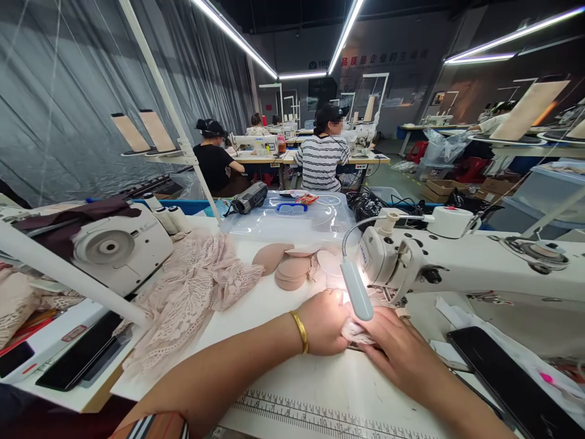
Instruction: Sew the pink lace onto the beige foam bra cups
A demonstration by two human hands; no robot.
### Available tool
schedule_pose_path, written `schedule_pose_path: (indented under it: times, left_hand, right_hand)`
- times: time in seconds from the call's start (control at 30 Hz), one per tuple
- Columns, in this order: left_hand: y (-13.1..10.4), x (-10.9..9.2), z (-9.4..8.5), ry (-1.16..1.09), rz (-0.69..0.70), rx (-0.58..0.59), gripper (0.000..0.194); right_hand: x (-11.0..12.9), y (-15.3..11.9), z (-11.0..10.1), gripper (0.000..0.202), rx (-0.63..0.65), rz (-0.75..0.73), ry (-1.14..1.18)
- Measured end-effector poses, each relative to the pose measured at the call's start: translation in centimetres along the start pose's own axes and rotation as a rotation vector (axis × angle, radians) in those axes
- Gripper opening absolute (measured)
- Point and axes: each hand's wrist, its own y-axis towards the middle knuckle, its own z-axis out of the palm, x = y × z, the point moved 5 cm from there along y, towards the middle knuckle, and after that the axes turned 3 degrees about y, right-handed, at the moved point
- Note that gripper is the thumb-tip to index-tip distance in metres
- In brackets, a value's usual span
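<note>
Our left forearm [223, 369] and right forearm [450, 390] slant inward and forward, our left hand [322, 323] curled, our right hand [395, 341] flatter and palm-down close beside it.

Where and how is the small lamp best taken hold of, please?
Probably the middle of the lamp's head, from the left: it is long and narrow, hangs from a curved neck, and the sewing machine stands to the right.

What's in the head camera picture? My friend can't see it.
A left hand and a right hand handle pale fabric at a white sewing machine beneath a lamp. Lace and beige pads lie to the left; people sit beyond.
</note>
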Motion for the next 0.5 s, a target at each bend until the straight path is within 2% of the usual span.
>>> schedule_pose_path:
  times: [0.03,0.17,0.27,0.33,0.43,0.5]
  left_hand:
    - [-0.1,-0.1,-0.3,-0.02,0.01,0.017,0.02]
    - [-1.0,-0.1,-1.4,-0.011,0.009,0.114,0.021]
    - [-1.2,-0.1,-1.5,0.047,-0.028,0.175,0.03]
    - [-1.2,-0.4,-1.4,0.075,-0.032,0.186,0.035]
    - [-1.1,-0.8,-1.4,0.051,0.009,0.165,0.035]
    - [-1.2,-0.9,-1.5,-0.021,0.038,0.162,0.039]
  right_hand:
    - [-0.4,0.0,0.3,0.028,0.02,0.025,-0.036]
    - [-2.8,-0.4,1.4,0.03,0.109,0.109,-0.175]
    - [-4.0,-0.9,1.3,0.032,0.097,0.172,-0.212]
    - [-3.7,-0.9,0.7,0.035,0.074,0.166,-0.19]
    - [-1.8,-0.4,-0.3,0.041,0.083,0.091,-0.061]
    - [-0.7,0.1,-0.6,0.029,0.146,0.088,0.037]
